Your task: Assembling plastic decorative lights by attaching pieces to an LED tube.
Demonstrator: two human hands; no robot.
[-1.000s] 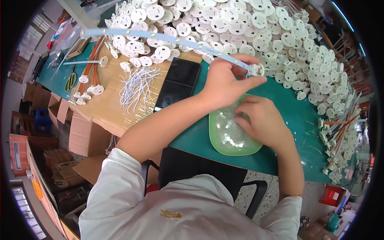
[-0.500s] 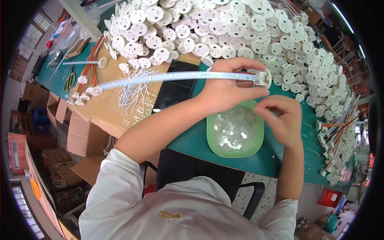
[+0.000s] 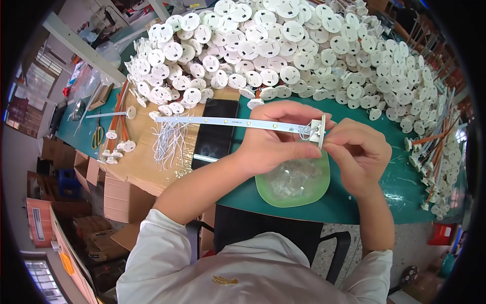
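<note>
Head view: left hand (image 3: 276,144) is gripping the LED strip (image 3: 228,122) level over the green dish (image 3: 293,182), steadying it; right hand (image 3: 357,152) is pinching the white end cap (image 3: 318,131) at its tip, fingers closed.

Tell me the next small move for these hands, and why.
Probably press the white end cap fully onto the LED strip: the left hand grips the strip's end, the right hand pinches the cap there, and thin wires still show at the joint.

hands (image 3: 324,144) gripping light strip (image 3: 228,121), green bowl (image 3: 296,182)
</note>
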